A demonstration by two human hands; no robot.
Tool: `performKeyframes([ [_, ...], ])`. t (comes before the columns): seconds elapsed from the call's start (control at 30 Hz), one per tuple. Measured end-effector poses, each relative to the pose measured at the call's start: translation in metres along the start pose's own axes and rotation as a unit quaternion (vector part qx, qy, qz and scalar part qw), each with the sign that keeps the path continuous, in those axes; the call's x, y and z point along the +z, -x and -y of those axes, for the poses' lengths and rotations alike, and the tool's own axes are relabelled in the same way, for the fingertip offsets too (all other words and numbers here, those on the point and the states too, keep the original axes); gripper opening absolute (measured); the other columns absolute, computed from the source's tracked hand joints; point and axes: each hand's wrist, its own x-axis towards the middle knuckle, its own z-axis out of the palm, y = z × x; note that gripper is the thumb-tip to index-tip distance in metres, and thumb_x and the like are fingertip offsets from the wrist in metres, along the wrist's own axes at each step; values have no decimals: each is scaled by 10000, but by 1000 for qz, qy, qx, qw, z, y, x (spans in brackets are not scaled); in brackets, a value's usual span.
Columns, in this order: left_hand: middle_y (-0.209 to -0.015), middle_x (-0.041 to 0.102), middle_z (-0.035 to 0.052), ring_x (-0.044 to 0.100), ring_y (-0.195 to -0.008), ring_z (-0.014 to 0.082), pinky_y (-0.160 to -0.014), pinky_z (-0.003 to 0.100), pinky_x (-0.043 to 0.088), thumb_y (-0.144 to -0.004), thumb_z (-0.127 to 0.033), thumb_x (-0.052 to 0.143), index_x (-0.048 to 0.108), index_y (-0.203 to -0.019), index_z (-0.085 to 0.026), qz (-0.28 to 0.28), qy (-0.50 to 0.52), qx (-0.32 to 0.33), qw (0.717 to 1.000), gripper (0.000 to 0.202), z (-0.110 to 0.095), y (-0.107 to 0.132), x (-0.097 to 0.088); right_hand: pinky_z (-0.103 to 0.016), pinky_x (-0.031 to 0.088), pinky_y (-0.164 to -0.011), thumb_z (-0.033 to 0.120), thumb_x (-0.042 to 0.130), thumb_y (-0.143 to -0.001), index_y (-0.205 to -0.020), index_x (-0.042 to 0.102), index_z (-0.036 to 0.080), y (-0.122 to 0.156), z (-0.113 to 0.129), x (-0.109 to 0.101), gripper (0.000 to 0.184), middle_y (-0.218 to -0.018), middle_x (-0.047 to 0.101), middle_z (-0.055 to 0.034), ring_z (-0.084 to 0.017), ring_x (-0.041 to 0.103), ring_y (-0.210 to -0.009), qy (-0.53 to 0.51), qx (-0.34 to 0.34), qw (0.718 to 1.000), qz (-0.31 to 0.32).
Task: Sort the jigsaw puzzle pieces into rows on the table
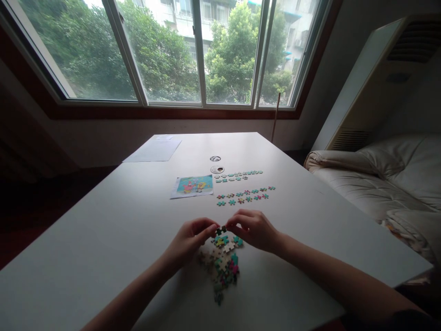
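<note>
Between the fingertips of both hands is a small dark puzzle piece (221, 230), raised just over a loose pile of puzzle pieces (225, 264). My left hand (189, 236) pinches its left side, and my right hand (253, 228) pinches its right side. Some pieces in the pile lie face up in teal, yellow and pink, others show a plain tan back. Beyond my hands, several pieces are laid out in rows (240, 201), with further teal rows (237, 176) behind them. Left of the rows lies a picture sheet (195, 185) with colourful cartoon figures.
All this rests on a long white table (103, 220). Two round openings (217, 169) sit near its middle. A sheet of paper (153, 150) lies at the far left. A pale sofa (372, 170) stands at the right, and a window (200, 55) is ahead.
</note>
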Motion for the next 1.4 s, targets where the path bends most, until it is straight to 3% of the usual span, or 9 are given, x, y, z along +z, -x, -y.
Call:
performKeyframes([
  [0.13, -702, 626, 17, 520, -605, 124, -538, 208, 399, -818, -379, 449, 630, -837, -171, -39, -151, 60, 986, 276, 4, 0, -10, -194, 428, -535, 243, 519, -835, -828, 613, 191, -3, -11, -13, 107, -779, 624, -22, -81, 529, -582, 7, 29, 996, -81],
  [0.3, -773, 610, 17, 514, -601, 118, -576, 221, 398, -827, -264, 434, 607, -801, -196, -32, -348, 137, 927, 187, 12, 1, -16, -200, 428, -506, 264, 533, -826, -816, 617, 186, -4, -26, -26, 115, -776, 623, -29, -90, 534, -581, 22, 55, 987, -152],
  [0.43, -828, 605, 34, 552, -703, 144, -610, 225, 410, -844, -221, 388, 596, -820, -209, -3, -411, 173, 895, 210, 16, 2, -15, -203, 436, -505, 286, 529, -828, -817, 624, 188, -3, -31, -28, 137, -784, 630, -36, -95, 540, -582, 27, 56, 986, -156],
  [0.57, -824, 602, 41, 563, -720, 145, -624, 228, 425, -851, -214, 374, 593, -833, -204, 9, -425, 192, 884, 220, 18, 2, -16, -197, 431, -509, 265, 538, -823, -823, 626, 189, -3, -30, -27, 116, -774, 631, -29, -91, 540, -583, 24, 45, 987, -154],
  [0.77, -868, 604, 43, 573, -751, 149, -645, 236, 440, -858, -214, 384, 595, -890, -217, 27, -423, 199, 884, 213, 17, 2, -17, -196, 421, -529, 263, 540, -817, -823, 634, 186, -6, -38, -32, 121, -793, 634, -27, -75, 512, -537, 45, 76, 991, -97],
  [0.97, -953, 574, 49, 567, -796, 159, -644, 238, 446, -858, -230, 413, 571, -1042, -271, 56, -436, 190, 878, 246, 18, 2, -17, -194, 416, -520, 323, 549, -794, -808, 646, 165, -1, -79, -68, 186, -734, 639, -27, -81, 503, -517, 38, 132, 991, 12],
  [1.17, -945, 535, 45, 535, -815, 169, -642, 260, 450, -851, -267, 446, 572, -1062, -314, 61, -449, 194, 870, 250, 17, 0, -15, -201, 413, -483, 448, 586, -713, -801, 645, 143, 23, -130, -108, 323, -682, 622, -35, -99, 524, -499, -5, 304, 949, 80],
  [1.3, -925, 526, 45, 525, -802, 159, -649, 249, 446, -850, -264, 449, 590, -1043, -308, 61, -441, 205, 872, 243, 19, -1, -14, -192, 374, -444, 494, 586, -676, -816, 642, 129, 38, -148, -114, 395, -682, 603, -36, -87, 493, -477, -32, 368, 922, 117],
  [1.4, -926, 525, 44, 520, -809, 159, -642, 241, 441, -854, -263, 443, 592, -1035, -310, 63, -446, 210, 868, 239, 20, -1, -15, -187, 336, -433, 481, 579, -676, -834, 650, 124, 43, -154, -112, 397, -681, 595, -29, -76, 454, -474, -18, 377, 919, 114],
])
